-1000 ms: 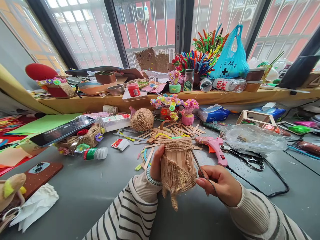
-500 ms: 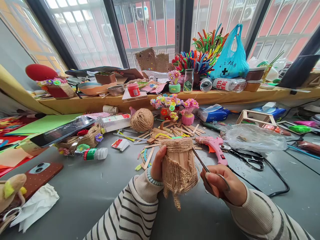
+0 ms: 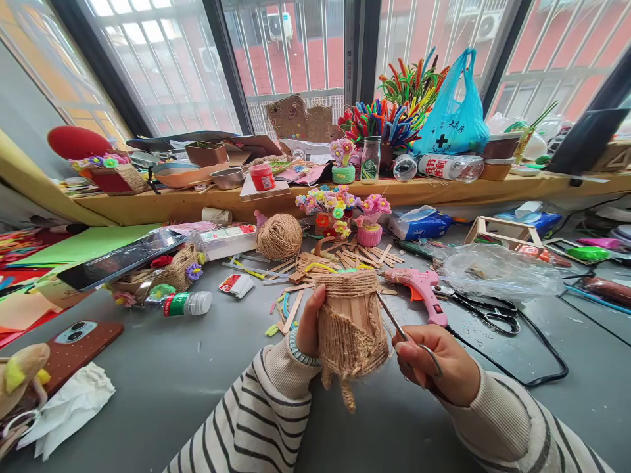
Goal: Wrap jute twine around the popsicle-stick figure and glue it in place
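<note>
My left hand (image 3: 312,322) is wrapped round the left side of a small twine-covered wooden-stick basket (image 3: 352,328), held up over the grey table. Bare sticks show in its middle, between the twine rim and the lower twine. In my right hand (image 3: 436,361) are metal scissors (image 3: 393,316), closed or nearly so, their tip at the basket's right edge just under the rim. A short twine-covered piece hangs below the basket. The fingers of my left hand behind it are hidden.
A pink glue gun (image 3: 419,289) and black-handled scissors (image 3: 493,314) lie right of the basket. Behind are wooden sticks (image 3: 352,256) and a twine ball (image 3: 279,236). A small bottle (image 3: 187,303) and a phone (image 3: 73,355) lie left.
My right hand has shifted slightly left with the scissors, whose tip stays by the rim. The basket and my left hand have hardly moved.
</note>
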Motion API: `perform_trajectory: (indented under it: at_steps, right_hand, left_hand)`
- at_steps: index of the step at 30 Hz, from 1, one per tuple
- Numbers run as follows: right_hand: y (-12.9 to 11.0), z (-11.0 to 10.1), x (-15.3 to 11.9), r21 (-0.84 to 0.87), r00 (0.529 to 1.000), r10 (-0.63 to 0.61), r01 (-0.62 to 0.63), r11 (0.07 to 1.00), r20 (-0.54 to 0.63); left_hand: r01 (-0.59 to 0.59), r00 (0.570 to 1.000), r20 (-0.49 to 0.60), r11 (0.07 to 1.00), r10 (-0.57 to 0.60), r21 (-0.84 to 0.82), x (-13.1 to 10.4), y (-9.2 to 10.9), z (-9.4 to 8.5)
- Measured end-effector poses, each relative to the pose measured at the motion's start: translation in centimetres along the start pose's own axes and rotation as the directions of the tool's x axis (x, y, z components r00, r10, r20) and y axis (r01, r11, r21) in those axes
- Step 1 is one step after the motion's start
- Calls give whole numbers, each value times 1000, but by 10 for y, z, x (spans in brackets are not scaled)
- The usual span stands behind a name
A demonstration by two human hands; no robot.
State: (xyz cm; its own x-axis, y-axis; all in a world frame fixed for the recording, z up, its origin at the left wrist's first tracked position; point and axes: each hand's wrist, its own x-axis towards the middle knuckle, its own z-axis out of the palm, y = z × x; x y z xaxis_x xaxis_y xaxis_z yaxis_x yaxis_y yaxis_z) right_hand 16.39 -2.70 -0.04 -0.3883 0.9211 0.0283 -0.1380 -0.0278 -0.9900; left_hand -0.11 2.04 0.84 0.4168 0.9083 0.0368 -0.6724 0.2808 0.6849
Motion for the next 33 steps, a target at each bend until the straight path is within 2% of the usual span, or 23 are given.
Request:
perform_trajectory:
  at_steps: [10,19,33]
  right_hand:
    - [-10,-1,-3,-29,997,22,-20,999,71]
    - [-11,2,-3,-17,1000,14,-13,1000,12]
    - [-11,3,-3,-13,999,8,-8,1000,43]
  left_hand:
    - [22,999,26,1000,-22,5,-2,-1,-4]
    - [3,1000,-15,1000,-3,9,-2,0,-4]
    - [-11,1000,22,1000,11,11,0,1,1]
